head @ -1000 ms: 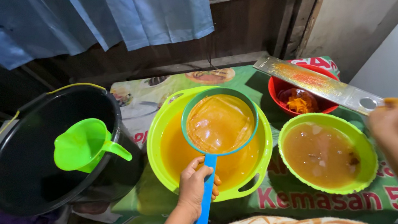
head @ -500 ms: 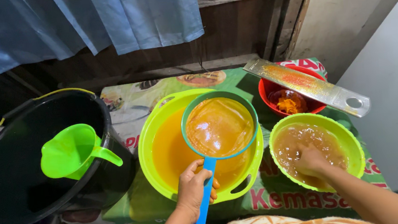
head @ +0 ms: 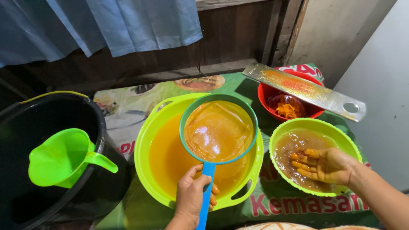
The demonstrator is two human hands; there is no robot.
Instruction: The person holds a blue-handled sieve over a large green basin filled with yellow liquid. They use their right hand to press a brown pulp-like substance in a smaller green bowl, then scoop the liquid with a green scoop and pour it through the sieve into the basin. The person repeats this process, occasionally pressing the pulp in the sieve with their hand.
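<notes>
My left hand (head: 191, 192) is gripping the blue-handled strainer (head: 218, 131) over the large basin (head: 146, 149). My right hand (head: 325, 164), fingers spread, is dipping into the small green bowl (head: 314, 124).

Our left hand (head: 191, 194) closes on a bright blue handle (head: 204, 213); just beyond the grip the strainer (head: 218, 129) shows a teal rim and a glossy amber-orange mesh. Under it we see a lime-green basin (head: 149, 134) full of opaque orange-yellow liquid. Our right hand (head: 328, 165), stained yellow-orange at the fingers, lies in a smaller lime-green bowl (head: 345, 139) of murky brown liquid. Past that hand sits a red bowl (head: 264, 92) with orange shreds, crossed by a silvery grater (head: 311, 91) dusted orange. Left of the grip a bright green scoop (head: 63, 158) rests in a black bucket (head: 4, 196). The cloth (head: 130, 106) underneath is green with red lettering; the curtain (head: 107, 20) is pale blue.
</notes>
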